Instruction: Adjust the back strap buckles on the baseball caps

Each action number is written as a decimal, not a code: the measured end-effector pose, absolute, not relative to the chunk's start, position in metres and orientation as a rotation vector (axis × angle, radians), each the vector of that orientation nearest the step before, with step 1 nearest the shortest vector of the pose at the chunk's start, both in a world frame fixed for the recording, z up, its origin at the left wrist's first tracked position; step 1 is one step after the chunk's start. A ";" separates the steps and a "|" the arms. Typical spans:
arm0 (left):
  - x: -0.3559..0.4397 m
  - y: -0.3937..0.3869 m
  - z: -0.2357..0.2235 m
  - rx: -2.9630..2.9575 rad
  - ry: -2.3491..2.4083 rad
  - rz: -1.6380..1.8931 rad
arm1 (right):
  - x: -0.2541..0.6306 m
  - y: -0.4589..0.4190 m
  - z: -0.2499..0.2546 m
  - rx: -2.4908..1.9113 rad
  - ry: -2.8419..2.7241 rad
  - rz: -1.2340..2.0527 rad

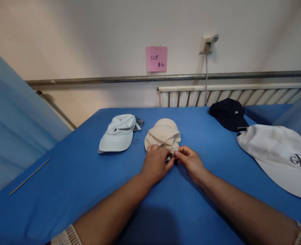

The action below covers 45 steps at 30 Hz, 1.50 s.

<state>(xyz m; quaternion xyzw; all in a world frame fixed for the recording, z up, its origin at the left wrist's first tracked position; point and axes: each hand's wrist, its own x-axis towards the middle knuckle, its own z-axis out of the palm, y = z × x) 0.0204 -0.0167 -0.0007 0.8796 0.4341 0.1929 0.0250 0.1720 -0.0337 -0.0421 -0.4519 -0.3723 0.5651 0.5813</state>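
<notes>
A beige cap (pixel 163 131) lies in the middle of the blue-covered table, its brim pointing away from me and its back strap toward me. My left hand (pixel 156 162) rests over the cap's near left edge, fingers curled onto it. At the near right edge, my right hand (pixel 191 161) pinches the strap end between thumb and fingers, beside a small metal eyelet. Part of the strap and the cap's opening is hidden behind my fingers.
A pale blue cap (pixel 119 131) sits to the left with a darker one partly behind it. On the right are a navy cap (pixel 228 114) and a white cap (pixel 275 143). A thin stick (pixel 29 177) lies at the left edge. Behind stands a radiator (pixel 232 95).
</notes>
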 end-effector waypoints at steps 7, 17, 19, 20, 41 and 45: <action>0.021 -0.017 0.002 2.798 1.333 0.543 | 0.169 -0.037 -0.039 -1.033 -0.826 1.321; 0.022 -0.018 0.004 2.820 1.327 0.480 | 0.172 -0.034 -0.050 -1.001 -0.793 1.353; 0.022 -0.018 0.004 2.821 1.315 0.469 | 0.172 -0.033 -0.050 -1.004 -0.794 1.344; 0.022 -0.018 0.003 2.819 1.310 0.468 | 0.172 -0.033 -0.050 -1.009 -0.795 1.346; 0.022 -0.017 -0.006 2.773 1.395 0.488 | 0.169 -0.036 -0.047 -0.974 -0.536 1.410; 0.021 -0.016 -0.007 2.742 1.406 0.499 | 0.169 -0.041 -0.045 -0.977 -0.608 1.595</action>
